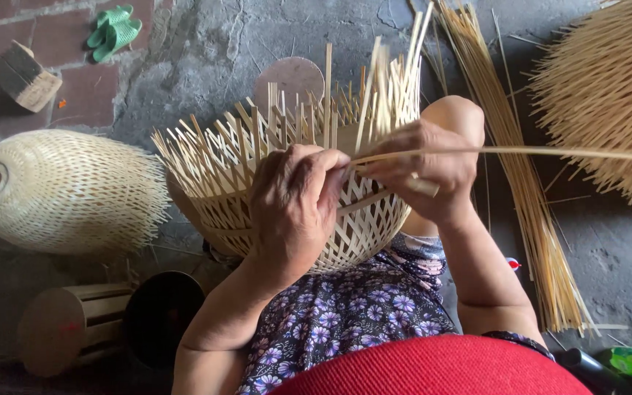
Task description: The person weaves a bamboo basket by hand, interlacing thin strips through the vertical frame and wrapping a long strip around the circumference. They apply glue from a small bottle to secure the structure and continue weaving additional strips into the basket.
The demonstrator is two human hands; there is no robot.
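Both hands raised close together, left hand [292,208] fingers curled shut, right hand [427,170] pinched closed, forearms bare.

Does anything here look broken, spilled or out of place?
Nothing looks damaged. The half-woven basket bristles with loose strip ends, but it is unfinished. Both hands, left and right, hold a long strip. A few stray strips lie apart from the bundle.

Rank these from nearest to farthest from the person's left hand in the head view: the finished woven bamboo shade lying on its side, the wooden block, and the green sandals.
From the left hand:
1. The finished woven bamboo shade, lying on its side on the ground, out to the hand's left.
2. The green sandals, at the top, on the brick paving.
3. The wooden block, upper left corner, farthest out.
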